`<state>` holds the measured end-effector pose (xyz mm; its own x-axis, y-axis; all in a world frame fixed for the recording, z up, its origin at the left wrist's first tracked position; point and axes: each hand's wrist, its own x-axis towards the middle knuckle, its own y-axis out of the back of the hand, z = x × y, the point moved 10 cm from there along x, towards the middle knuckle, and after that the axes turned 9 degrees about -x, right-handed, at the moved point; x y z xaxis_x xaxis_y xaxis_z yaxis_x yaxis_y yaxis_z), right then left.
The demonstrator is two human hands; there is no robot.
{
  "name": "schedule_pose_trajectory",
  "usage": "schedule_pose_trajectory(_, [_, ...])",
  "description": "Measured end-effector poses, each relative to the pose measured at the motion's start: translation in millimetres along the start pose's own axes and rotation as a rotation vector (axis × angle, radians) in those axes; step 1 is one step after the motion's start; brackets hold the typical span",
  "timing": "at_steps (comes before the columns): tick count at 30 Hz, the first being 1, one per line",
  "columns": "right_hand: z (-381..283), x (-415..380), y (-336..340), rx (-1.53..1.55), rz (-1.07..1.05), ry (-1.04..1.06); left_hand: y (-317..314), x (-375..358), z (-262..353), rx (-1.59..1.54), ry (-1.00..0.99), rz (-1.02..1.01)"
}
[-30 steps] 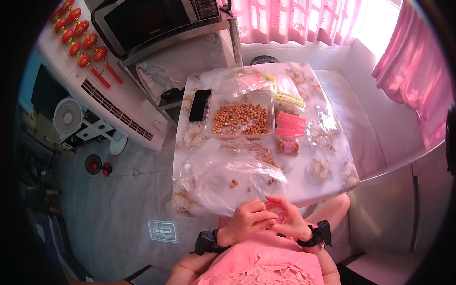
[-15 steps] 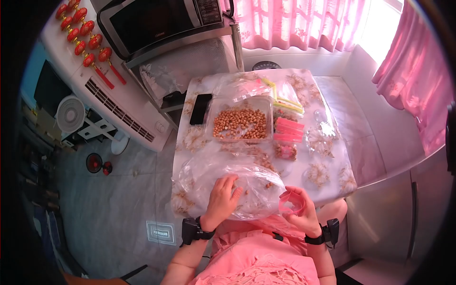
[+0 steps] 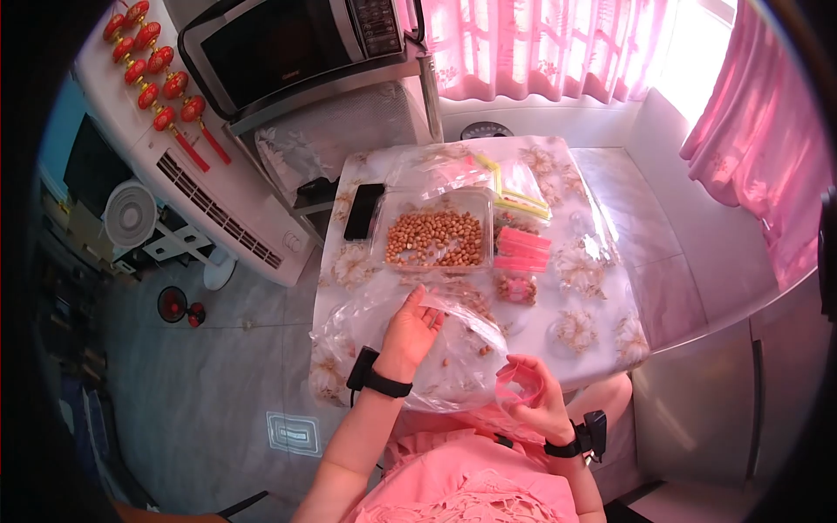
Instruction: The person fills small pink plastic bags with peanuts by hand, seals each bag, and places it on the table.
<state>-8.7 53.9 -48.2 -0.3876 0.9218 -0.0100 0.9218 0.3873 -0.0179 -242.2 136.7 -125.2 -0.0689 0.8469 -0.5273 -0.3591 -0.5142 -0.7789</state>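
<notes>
A large clear plastic bag [image 3: 362, 318] lies spread across the near side of the table, with several loose nuts inside. My left hand [image 3: 413, 329] is at its upper edge, fingers bent around the film there; the fingertips are partly hidden. My right hand [image 3: 539, 401] grips a small clear pouch with a pink rim [image 3: 516, 383], its mouth held round and open beside the big bag. Beyond them stands a clear plastic tub [image 3: 378, 247] of reddish-brown nuts [image 3: 436, 237].
Filled small pouches [image 3: 516, 288] and a stack of pink-topped pouches [image 3: 523, 249] lie right of the tub. Yellow-edged zip bags [image 3: 521, 202] are behind them. A black phone [image 3: 364, 212] rests at left. A microwave [image 3: 279, 48] stands beyond the table.
My left hand has moved up and away from me to the bag's upper edge, its fingers more bent. My right hand, still holding the pouch, has shifted slightly left and down.
</notes>
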Motion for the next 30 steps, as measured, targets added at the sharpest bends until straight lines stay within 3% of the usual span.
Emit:
schedule_pose_trajectory(2, [0, 0, 3, 0.018, 0.005, 0.003, 0, 3, -7, -0.042, 0.046, 0.07])
schedule_pose_trajectory(5, [-2, -3, 3, 0.017, 0.002, -0.001, 4, 10, 1, -0.034, -0.08, 0.071])
schedule_pose_trajectory(8, [-2, -4, 5, 0.004, 0.001, -0.002, 26, 19, -1, -0.05, -0.037, 0.026])
schedule_pose_trajectory(16, [6, -4, 4, 0.047, -0.006, -0.005, -15, -37, 7, -0.108, -0.066, -0.31])
schedule_pose_trajectory(23, [2, -5, -1, 0.036, -0.012, -0.033, -31, -37, 11, -0.018, -0.052, -0.307])
schedule_pose_trajectory(25, [0, -4, 0, 0.024, -0.01, -0.027, -25, -49, 17, 0.652, -0.057, -0.185])
schedule_pose_trajectory(29, [1, -5, -1, 0.049, -0.003, -0.021, -30, -69, 30, 0.94, -0.022, -0.373])
schedule_pose_trajectory(30, [0, -5, -1, 0.026, -0.002, -0.006, -32, -76, 33, 1.193, -0.043, -0.366])
